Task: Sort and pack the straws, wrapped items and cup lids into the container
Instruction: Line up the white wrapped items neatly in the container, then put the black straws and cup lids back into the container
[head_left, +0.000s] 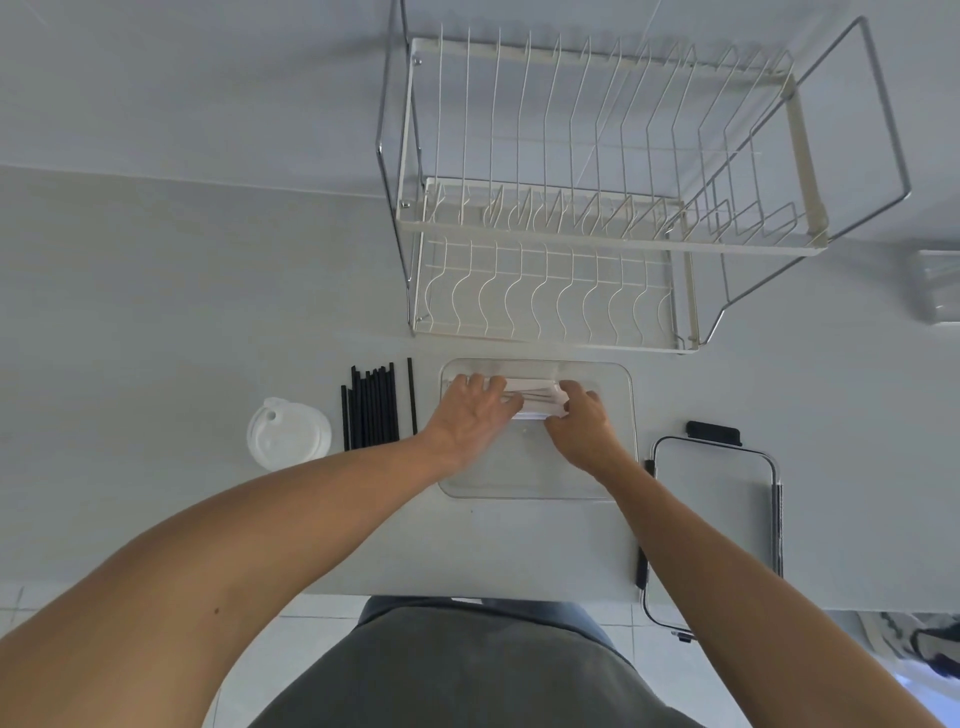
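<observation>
A clear rectangular container (613, 467) lies on the grey counter in front of me. Inside it, along the far wall, is a bundle of white wrapped items (532, 397). My left hand (470, 418) rests on the bundle's left end and my right hand (582, 423) holds its right end, both inside the container. Several black straws (371, 408) lie side by side left of the container. A stack of white cup lids (288, 434) sits further left.
A white wire dish rack (571, 234) stands just behind the container. The container's lid (714, 493), with black clips, lies to the right and overhangs the counter's front edge. A clear object (937, 291) sits at the far right.
</observation>
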